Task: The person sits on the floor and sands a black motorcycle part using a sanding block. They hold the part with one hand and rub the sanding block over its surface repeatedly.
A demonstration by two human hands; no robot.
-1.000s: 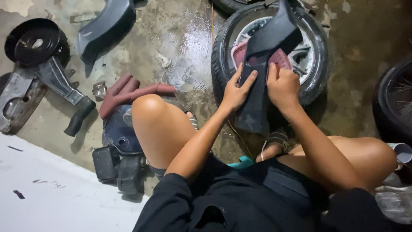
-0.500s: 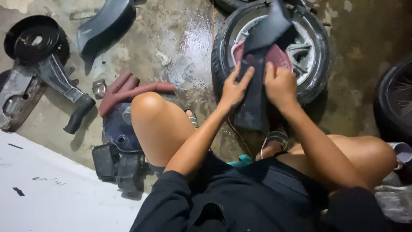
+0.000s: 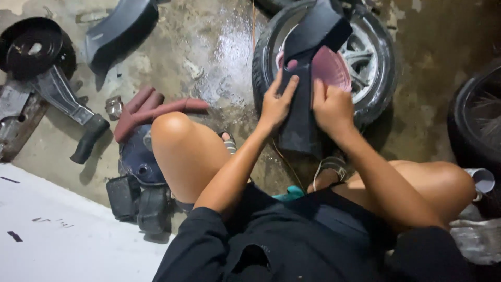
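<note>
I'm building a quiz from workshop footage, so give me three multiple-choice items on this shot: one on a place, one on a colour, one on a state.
1. Where does the wheel lie?
A. flat on the wet concrete floor
B. hung on a wall
C. on a bench

2. What colour is the cloth beside the person's knee?
A. yellow
B. dark red
C. white

3. How is the black panel being handled?
A. lying untouched on the floor
B. held by one hand only
C. held by both hands

Answers:
1. A, the wheel rests on its side on the floor.
2. B, the cloth is maroon.
3. C, the left hand and the right hand both press on the panel.
</note>
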